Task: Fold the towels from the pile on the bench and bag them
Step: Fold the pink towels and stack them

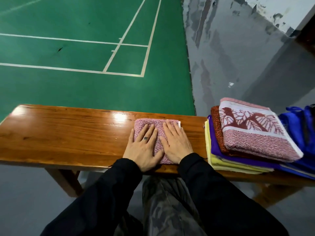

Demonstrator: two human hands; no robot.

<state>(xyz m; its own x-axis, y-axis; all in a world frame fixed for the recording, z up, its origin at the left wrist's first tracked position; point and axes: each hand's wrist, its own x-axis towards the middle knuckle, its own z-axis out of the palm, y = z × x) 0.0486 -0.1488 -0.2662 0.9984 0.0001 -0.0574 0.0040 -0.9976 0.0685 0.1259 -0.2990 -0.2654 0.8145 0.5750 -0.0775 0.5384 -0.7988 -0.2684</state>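
- The left hand (144,147) lies flat on the small pink towel (157,138), with its fingers straight and spread out.
- The right hand (176,142) lies flat on the same towel too, just beside the left hand. Its fingers are straight as well.
- Both hands press down on the towel. They do not grab it.
- The pink towel is folded into a small square. It sits on the brown bench (68,132), near the middle.
- Both arms wear black sleeves (213,193) and reach forward over the near edge of the bench.
- To the right is a pile of towels (247,133) on the bench. A pink one with red leaves is on top. Under it are red, purple and yellow ones.
- A blue bag (300,123) lies past the pile, at the far right. I cannot tell what is in it.
- Behind the bench is a green floor (85,86) with white lines.
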